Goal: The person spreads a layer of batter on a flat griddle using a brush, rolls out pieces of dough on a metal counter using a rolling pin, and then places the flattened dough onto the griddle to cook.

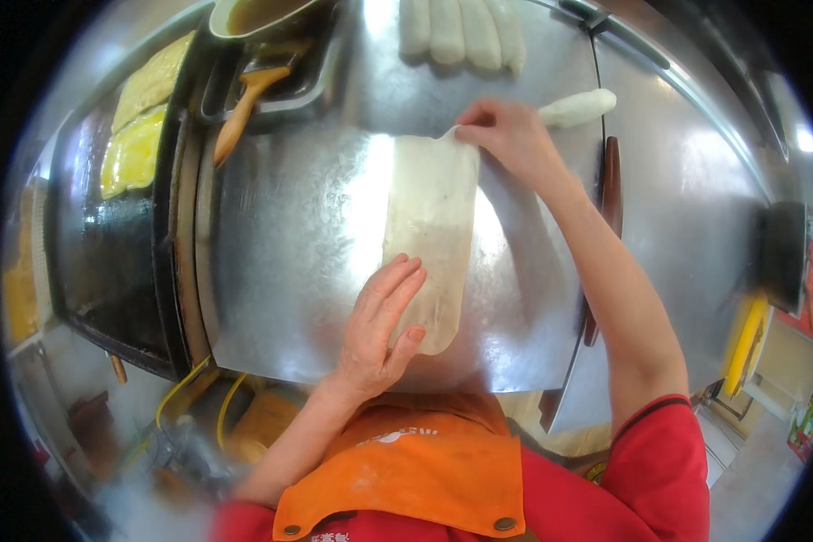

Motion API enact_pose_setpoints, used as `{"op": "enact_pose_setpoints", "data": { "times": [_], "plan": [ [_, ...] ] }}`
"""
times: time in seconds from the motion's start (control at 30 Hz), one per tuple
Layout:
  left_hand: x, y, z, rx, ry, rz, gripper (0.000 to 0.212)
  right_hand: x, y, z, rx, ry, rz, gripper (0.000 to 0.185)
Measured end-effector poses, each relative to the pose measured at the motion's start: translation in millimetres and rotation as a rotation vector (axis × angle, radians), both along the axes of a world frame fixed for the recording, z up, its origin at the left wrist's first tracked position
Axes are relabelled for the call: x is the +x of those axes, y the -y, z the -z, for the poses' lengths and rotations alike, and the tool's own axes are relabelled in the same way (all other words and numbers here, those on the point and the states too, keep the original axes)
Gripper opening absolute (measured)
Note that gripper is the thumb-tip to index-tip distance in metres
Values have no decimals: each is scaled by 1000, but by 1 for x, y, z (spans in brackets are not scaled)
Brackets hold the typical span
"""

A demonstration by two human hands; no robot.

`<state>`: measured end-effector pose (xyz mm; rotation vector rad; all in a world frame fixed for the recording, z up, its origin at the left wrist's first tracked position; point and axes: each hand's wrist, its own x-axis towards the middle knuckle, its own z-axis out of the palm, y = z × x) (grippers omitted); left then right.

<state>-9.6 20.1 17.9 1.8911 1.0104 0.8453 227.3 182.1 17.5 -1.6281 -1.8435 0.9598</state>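
A long, thin sheet of pale dough (433,196) lies flat on the steel worktop (298,257) in front of me. My right hand (508,135) pinches its far right corner between thumb and fingers, and the corner is slightly raised. Near the close end of the sheet, my left hand (386,325) rests at the left edge with its fingers extended over the dough; whether it presses down I cannot tell. Just beyond my right hand lies a single dough roll (579,108). Several more dough rolls (457,30) sit side by side at the far edge.
To the left is a black griddle (108,264) with two flat pieces of dough, one topped with yellow egg (135,152). A wooden-handled brush (251,101) rests on a metal tray (271,105) near a bowl of brown liquid (264,15). A brown rolling pin (611,183) lies right of my forearm.
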Motion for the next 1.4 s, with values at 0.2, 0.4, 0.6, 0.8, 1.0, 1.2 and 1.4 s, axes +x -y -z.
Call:
{"op": "enact_pose_setpoints", "data": {
  "times": [0.2,0.4,0.6,0.8,1.0,1.2,1.4],
  "plan": [
    [-2,0,-8,24,-45,10,46,7,0,-2,-12,27,-78,27],
    [-7,10,-11,50,-42,-13,48,-6,10,17,227,104,-90,23],
    [-18,24,-23,136,-80,-49,50,-27,10,-9,12,337,-74,28],
    [-20,49,-32,76,43,-135,48,-28,4,-8,-20,368,-131,30],
    [1,76,-36,-454,300,-253,41,-35,39,-43,-9,328,-197,22],
    [11,95,-12,-1329,1051,-690,44,-55,123,-107,87,113,-388,21],
    [-1,111,-9,-1344,1218,-532,42,-100,232,-135,-45,-26,-733,28]
  ]
}}
